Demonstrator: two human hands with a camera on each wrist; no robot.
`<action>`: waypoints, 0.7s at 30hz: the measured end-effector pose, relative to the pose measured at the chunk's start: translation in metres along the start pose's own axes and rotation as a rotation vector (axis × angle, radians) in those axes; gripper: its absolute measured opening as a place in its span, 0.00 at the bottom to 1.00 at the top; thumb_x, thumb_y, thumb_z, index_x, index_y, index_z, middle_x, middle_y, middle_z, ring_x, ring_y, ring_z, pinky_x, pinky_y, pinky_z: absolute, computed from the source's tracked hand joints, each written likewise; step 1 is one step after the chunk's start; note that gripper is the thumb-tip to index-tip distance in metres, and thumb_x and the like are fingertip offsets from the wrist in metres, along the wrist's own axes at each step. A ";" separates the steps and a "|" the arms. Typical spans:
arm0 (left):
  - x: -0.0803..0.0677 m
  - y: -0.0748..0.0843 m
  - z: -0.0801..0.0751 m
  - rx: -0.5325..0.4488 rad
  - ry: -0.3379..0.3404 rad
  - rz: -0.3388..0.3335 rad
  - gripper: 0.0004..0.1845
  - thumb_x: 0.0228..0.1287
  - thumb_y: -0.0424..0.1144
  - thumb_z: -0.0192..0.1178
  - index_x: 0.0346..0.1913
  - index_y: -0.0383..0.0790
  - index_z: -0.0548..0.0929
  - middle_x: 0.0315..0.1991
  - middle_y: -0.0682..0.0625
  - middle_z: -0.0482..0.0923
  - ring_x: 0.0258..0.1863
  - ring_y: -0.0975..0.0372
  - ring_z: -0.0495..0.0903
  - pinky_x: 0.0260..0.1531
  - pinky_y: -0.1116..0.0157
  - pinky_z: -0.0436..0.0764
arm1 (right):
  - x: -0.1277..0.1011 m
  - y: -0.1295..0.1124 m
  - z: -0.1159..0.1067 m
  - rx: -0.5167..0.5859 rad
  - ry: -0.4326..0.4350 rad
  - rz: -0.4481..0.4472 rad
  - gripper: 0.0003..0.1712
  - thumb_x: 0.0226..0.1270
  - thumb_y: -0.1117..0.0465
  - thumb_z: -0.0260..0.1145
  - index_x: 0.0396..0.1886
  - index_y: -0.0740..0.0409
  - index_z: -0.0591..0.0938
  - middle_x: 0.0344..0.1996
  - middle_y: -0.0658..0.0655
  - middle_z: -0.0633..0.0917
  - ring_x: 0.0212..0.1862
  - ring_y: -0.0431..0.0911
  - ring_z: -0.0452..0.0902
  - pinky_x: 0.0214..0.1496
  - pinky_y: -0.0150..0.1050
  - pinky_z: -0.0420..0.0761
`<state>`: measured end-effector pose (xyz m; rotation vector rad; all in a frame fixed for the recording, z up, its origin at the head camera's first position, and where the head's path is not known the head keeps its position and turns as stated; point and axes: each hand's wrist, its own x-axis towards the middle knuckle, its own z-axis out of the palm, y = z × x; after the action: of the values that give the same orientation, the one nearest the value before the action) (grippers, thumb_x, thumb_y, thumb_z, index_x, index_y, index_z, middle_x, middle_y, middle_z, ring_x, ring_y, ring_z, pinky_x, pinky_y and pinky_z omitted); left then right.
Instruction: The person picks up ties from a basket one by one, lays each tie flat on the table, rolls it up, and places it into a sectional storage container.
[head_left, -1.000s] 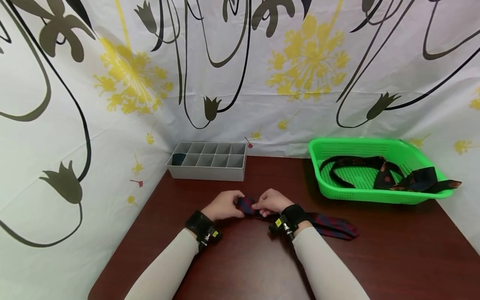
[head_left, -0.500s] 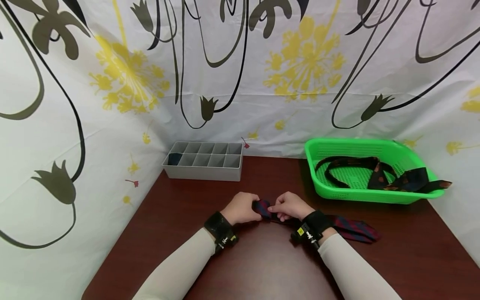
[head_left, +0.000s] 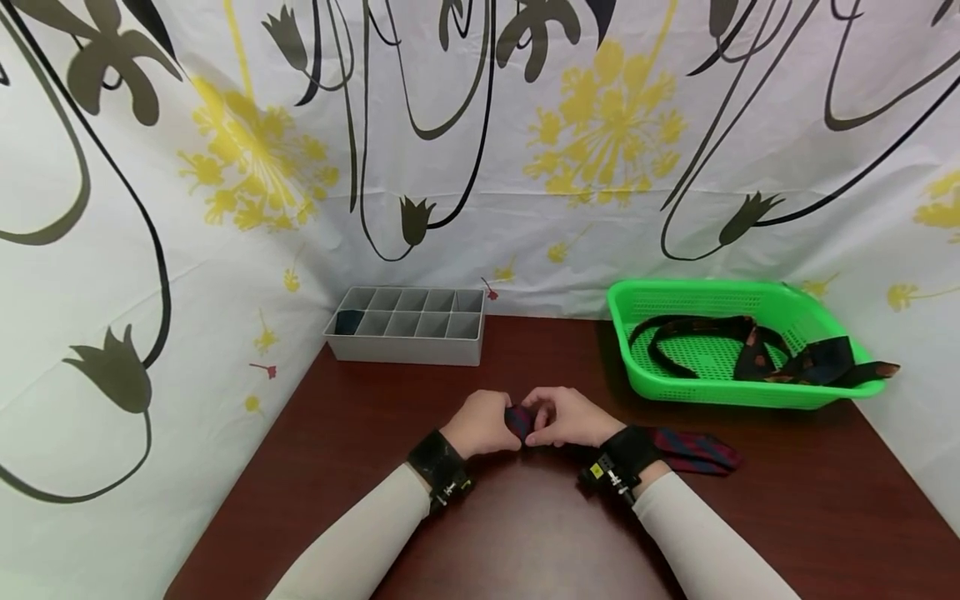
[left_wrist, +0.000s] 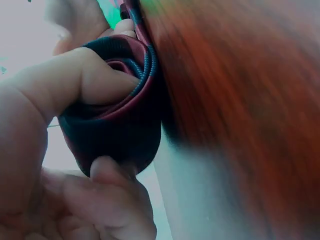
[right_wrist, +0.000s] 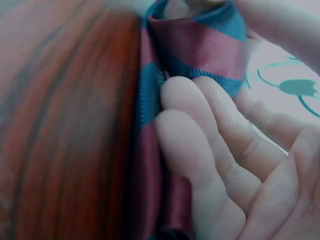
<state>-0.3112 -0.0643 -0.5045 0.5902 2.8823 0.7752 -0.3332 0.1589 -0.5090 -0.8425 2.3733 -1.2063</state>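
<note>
A dark red and navy striped necktie is partly wound into a roll [left_wrist: 115, 125], standing on its edge on the table. My left hand [head_left: 480, 423] grips this roll from the left, thumb pushed into its coiled top and fingers around its outer side. From the right, my right hand [head_left: 573, 417] holds the same roll between thumb and forefinger. Its other fingers [right_wrist: 187, 142] curl against the band below the roll in the right wrist view. The unrolled tail of the necktie [head_left: 693, 452] runs out to the right under my right wrist and lies flat.
A grey divided organizer box [head_left: 405, 350] stands at the back left, with a dark rolled item [head_left: 348, 322] in one compartment. At the back right, a green plastic basket [head_left: 720, 392] contains dark patterned neckties [head_left: 757, 354]. A patterned cloth [head_left: 450, 192] hangs behind the table.
Both hands and the roll shift right in the head view, then stay near there. My right hand has turned from pinching at the roll's side to reaching around it, closer to the left hand.
</note>
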 end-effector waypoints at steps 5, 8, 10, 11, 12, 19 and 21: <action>0.004 -0.009 0.001 -0.049 -0.081 0.037 0.25 0.45 0.44 0.83 0.45 0.49 0.81 0.34 0.56 0.81 0.32 0.65 0.78 0.34 0.69 0.79 | 0.000 -0.001 -0.002 -0.171 0.041 -0.015 0.16 0.55 0.52 0.85 0.39 0.46 0.86 0.21 0.45 0.84 0.22 0.38 0.79 0.27 0.34 0.80; 0.007 -0.014 0.002 -0.104 -0.096 0.059 0.25 0.46 0.44 0.84 0.45 0.52 0.80 0.33 0.57 0.78 0.33 0.66 0.76 0.34 0.69 0.77 | -0.001 0.000 -0.007 -0.237 0.044 -0.017 0.15 0.53 0.54 0.86 0.35 0.45 0.86 0.18 0.43 0.82 0.22 0.36 0.76 0.27 0.31 0.75; 0.007 -0.014 0.001 -0.143 -0.073 0.075 0.23 0.47 0.44 0.84 0.42 0.53 0.81 0.30 0.57 0.77 0.30 0.66 0.75 0.32 0.69 0.75 | -0.001 0.000 -0.009 -0.238 0.034 -0.016 0.15 0.53 0.57 0.86 0.36 0.46 0.86 0.18 0.44 0.82 0.22 0.36 0.76 0.28 0.31 0.75; 0.007 -0.013 0.001 -0.153 -0.055 0.085 0.21 0.47 0.44 0.83 0.41 0.53 0.81 0.28 0.56 0.76 0.29 0.66 0.74 0.31 0.69 0.74 | -0.001 0.000 -0.010 -0.230 0.026 -0.019 0.17 0.53 0.58 0.86 0.38 0.46 0.86 0.18 0.44 0.82 0.22 0.37 0.76 0.28 0.32 0.75; 0.007 -0.011 0.000 -0.158 -0.037 0.090 0.20 0.47 0.43 0.82 0.40 0.52 0.81 0.27 0.56 0.76 0.28 0.66 0.74 0.30 0.69 0.74 | -0.001 0.000 -0.010 -0.219 0.019 -0.021 0.19 0.52 0.58 0.86 0.40 0.46 0.85 0.19 0.44 0.82 0.23 0.37 0.76 0.29 0.32 0.76; 0.002 -0.002 -0.002 0.008 -0.007 0.061 0.19 0.46 0.46 0.78 0.39 0.48 0.81 0.29 0.57 0.80 0.28 0.65 0.77 0.29 0.69 0.77 | 0.000 -0.002 -0.005 -0.215 0.055 -0.111 0.26 0.51 0.53 0.87 0.46 0.43 0.81 0.24 0.45 0.81 0.27 0.38 0.76 0.34 0.34 0.78; 0.001 -0.003 -0.002 0.019 -0.036 0.047 0.23 0.47 0.47 0.78 0.45 0.48 0.80 0.33 0.56 0.80 0.31 0.65 0.77 0.31 0.69 0.78 | -0.001 -0.001 -0.005 -0.255 0.085 -0.104 0.20 0.51 0.54 0.86 0.38 0.41 0.83 0.21 0.43 0.80 0.25 0.37 0.75 0.32 0.33 0.77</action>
<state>-0.3131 -0.0668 -0.5044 0.6695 2.8560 0.7356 -0.3350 0.1618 -0.5058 -1.0228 2.6208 -1.0074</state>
